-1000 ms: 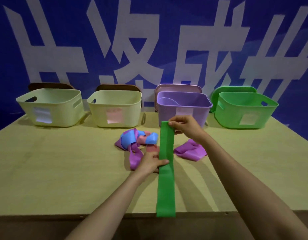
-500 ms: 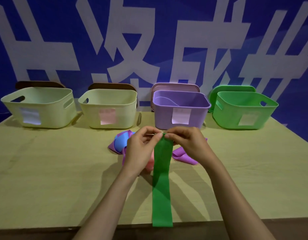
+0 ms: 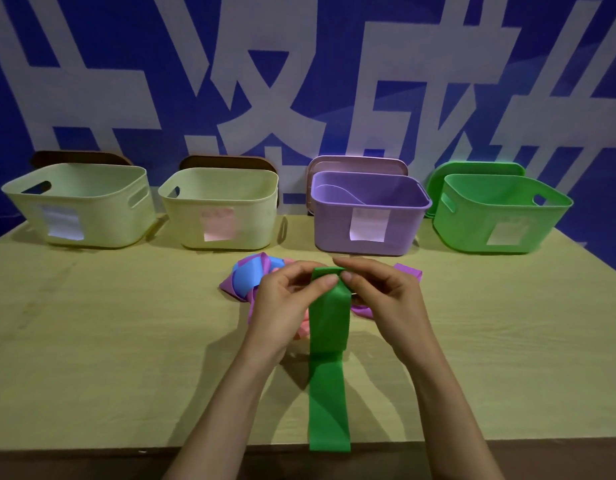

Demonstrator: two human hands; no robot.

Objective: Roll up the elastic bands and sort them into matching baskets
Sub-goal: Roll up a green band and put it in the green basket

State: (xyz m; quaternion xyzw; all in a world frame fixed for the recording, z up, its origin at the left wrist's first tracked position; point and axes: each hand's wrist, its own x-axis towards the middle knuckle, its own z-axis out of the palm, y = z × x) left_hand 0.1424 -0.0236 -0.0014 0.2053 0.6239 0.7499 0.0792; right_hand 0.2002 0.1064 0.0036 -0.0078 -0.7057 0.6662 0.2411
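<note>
A long green elastic band (image 3: 329, 375) runs from the table's near edge up to my hands. My left hand (image 3: 287, 303) and my right hand (image 3: 382, 299) both pinch its far end, which is folded over into a small first turn between thumbs and fingers. Behind the hands lies a tangle of purple (image 3: 230, 285), blue (image 3: 245, 277) and pink (image 3: 304, 329) bands, partly hidden. Along the back stand a cream basket (image 3: 81, 202), a second cream basket (image 3: 226, 206) with a pink label, a purple basket (image 3: 368, 216) and a green basket (image 3: 497, 216).
The wooden table (image 3: 109, 341) ends at a near edge the green band hangs over. Lids lean behind the baskets against a blue wall banner with white characters. A purple band end (image 3: 408, 271) pokes out to the right of my right hand.
My left hand left the band's middle and joined the right hand at the far end. Both hands have begun folding that end over toward me.
</note>
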